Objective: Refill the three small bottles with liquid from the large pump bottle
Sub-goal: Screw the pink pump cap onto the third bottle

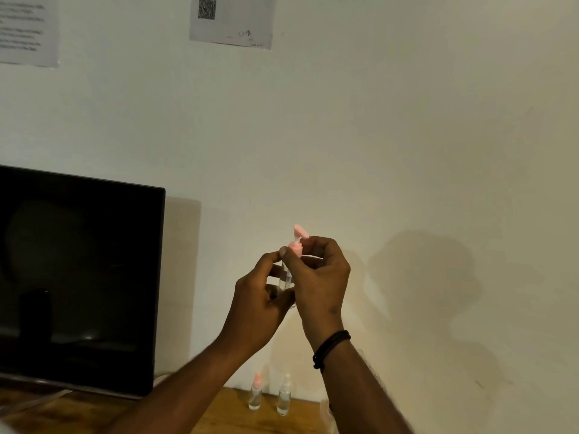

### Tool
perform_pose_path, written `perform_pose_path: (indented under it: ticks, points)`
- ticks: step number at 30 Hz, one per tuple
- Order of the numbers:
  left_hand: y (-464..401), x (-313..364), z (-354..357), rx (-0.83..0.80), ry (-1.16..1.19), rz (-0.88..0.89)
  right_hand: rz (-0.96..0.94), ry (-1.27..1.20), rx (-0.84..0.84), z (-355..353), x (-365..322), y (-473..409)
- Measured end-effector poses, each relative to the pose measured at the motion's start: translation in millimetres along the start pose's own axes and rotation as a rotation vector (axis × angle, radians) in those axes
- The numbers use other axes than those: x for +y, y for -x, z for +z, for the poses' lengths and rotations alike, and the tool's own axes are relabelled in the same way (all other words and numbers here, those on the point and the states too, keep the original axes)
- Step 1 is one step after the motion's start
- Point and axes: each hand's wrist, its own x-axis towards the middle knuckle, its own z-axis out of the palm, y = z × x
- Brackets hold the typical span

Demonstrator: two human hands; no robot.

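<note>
I hold a clear bottle (pixel 285 281) with a pink pump head (pixel 297 241) up in front of the wall, well above the table. My left hand (pixel 260 303) wraps around the bottle's clear body. My right hand (pixel 316 277) pinches the pink collar at its neck. On the wooden table (pixel 225 415) below stand two small clear bottles, one with a pink cap (pixel 255 393) and one with a white cap (pixel 284 394). A third small bottle does not show in this view.
A dark monitor (pixel 78 283) stands on the table at the left. Two printed sheets (pixel 232 20) hang on the pale wall above. A black band (pixel 330 347) circles my right wrist. The table's far edge meets the wall.
</note>
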Motion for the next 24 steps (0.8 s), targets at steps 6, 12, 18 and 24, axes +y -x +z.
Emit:
perform_pose_path:
  ticks: [6,12,18,24]
  points:
    - [-1.1,3.4,-0.6,-0.009,0.013,0.005,0.024,-0.052,0.015,0.6,1.3,3.1]
    - [-0.4,3.1,0.6,-0.003,0.002,0.010,0.051,-0.002,0.020,-1.9,-1.8,0.7]
    - [-0.1,4.7,-0.3,-0.010,0.001,0.019,0.038,-0.113,0.009,-1.7,-1.4,3.8]
    - [2.4,4.2,-0.9,0.001,-0.009,0.016,-0.008,-0.030,0.022,-2.7,-2.4,2.7]
